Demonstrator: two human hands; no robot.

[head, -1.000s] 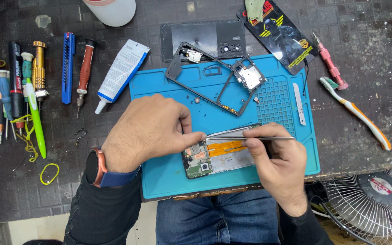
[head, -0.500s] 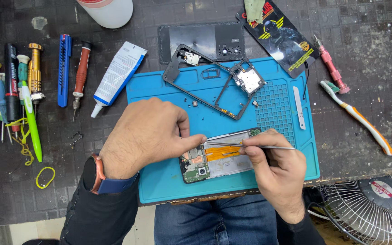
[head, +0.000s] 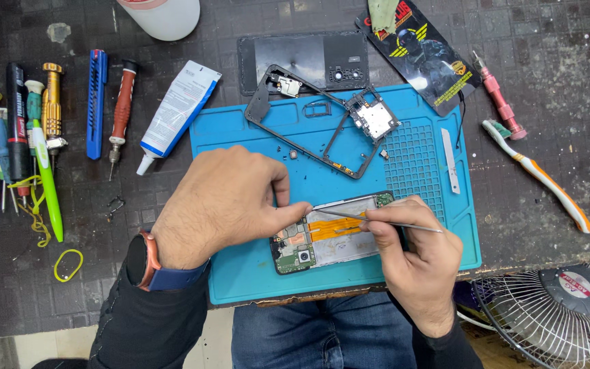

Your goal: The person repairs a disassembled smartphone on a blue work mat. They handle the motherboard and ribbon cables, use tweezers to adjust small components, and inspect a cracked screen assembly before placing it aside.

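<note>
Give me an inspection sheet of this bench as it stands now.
Surface: blue mat on a dark, stained table.
Job's things: opened phone on the mat; left hand steadies it, right hand holds tweezers over its orange flex.
Clutter: phone frame, back cover, glue tube, screwdrivers, toothbrush, rubber band.
Fingers: left fingertips on the phone's edge; right ones pinch the tweezers.
Cables: thin black wire by the mat's top right corner.
Surroundings: fan grille, white container.
</note>
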